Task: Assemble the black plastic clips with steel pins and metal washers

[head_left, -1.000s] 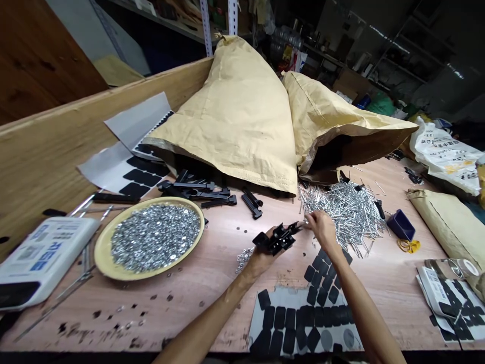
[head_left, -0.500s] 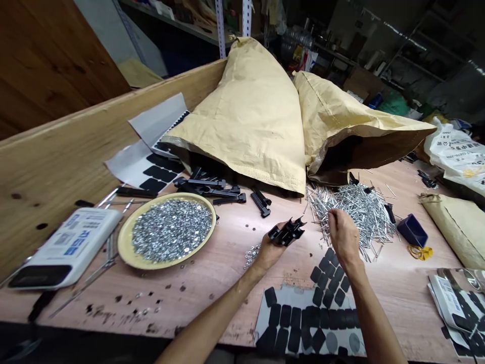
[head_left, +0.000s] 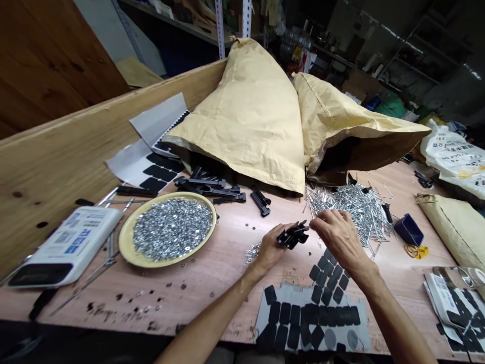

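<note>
My left hand [head_left: 269,247] is closed round a small bundle of black plastic parts [head_left: 292,236], whose forked ends point right. Close to those ends, my right hand [head_left: 339,235] has its thumb and fingertips pinched together; whatever is between them is too small to make out. Behind the right hand spreads a heap of thin metal pins [head_left: 366,210]. A few small nuts or washers [head_left: 251,254] lie on the table beside my left wrist. More black plastic parts [head_left: 212,187] are piled at the mouth of a paper sack [head_left: 250,116].
A yellow bowl [head_left: 125,247] full of small metal pieces stands left, beside a white scale [head_left: 68,247]. Black pads [head_left: 286,313] lie on a backing sheet in front. A second paper sack [head_left: 337,108], a dark blue scoop [head_left: 409,230] and yellow bands [head_left: 416,251] are to the right.
My right hand has moved left from the pin heap to the ends of the black parts. My left hand has tilted the bundle slightly and keeps its hold.
</note>
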A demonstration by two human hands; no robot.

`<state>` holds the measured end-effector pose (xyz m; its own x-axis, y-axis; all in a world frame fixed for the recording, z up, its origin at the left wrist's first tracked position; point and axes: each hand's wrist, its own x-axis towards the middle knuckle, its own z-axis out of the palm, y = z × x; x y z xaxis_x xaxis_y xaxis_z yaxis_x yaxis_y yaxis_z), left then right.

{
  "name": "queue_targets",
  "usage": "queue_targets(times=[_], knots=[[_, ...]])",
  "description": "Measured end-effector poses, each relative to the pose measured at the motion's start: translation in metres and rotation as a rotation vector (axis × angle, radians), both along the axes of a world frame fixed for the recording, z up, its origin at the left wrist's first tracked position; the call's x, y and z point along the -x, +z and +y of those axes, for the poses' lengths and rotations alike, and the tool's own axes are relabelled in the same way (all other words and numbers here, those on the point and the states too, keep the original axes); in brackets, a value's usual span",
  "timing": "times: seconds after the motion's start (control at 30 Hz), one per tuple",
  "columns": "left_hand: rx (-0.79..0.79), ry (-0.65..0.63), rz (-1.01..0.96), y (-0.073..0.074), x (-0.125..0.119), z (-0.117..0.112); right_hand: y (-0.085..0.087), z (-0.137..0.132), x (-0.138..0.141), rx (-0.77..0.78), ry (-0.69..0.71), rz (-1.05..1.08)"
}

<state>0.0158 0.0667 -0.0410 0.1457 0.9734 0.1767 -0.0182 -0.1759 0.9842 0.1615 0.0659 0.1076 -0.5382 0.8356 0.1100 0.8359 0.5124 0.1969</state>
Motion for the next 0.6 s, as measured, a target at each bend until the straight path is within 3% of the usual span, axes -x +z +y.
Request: queue_targets(times=[0.17,0.27,0.37,0.47,0.6], knots=[[0.121,-0.040,-0.125,0.002,-0.002,0.000,0.004,0.015,-0.006,0.157,0.047,0.419],[0.247,-0.109,-0.183,0.008,0.002,-0.001,-0.015,0.036,-0.016,0.104,0.013,0.520],[0.309,-0.095,-0.192,0.015,0.006,-0.003,-0.055,0.058,-0.024,0.035,-0.102,0.236],[0.315,-0.100,-0.166,0.018,0.007,-0.004,-0.095,0.073,-0.026,0.050,-0.106,-0.155],[0.352,-0.177,-0.236,0.017,0.004,-0.005,-0.117,0.079,-0.026,0.043,-0.045,-0.230]])
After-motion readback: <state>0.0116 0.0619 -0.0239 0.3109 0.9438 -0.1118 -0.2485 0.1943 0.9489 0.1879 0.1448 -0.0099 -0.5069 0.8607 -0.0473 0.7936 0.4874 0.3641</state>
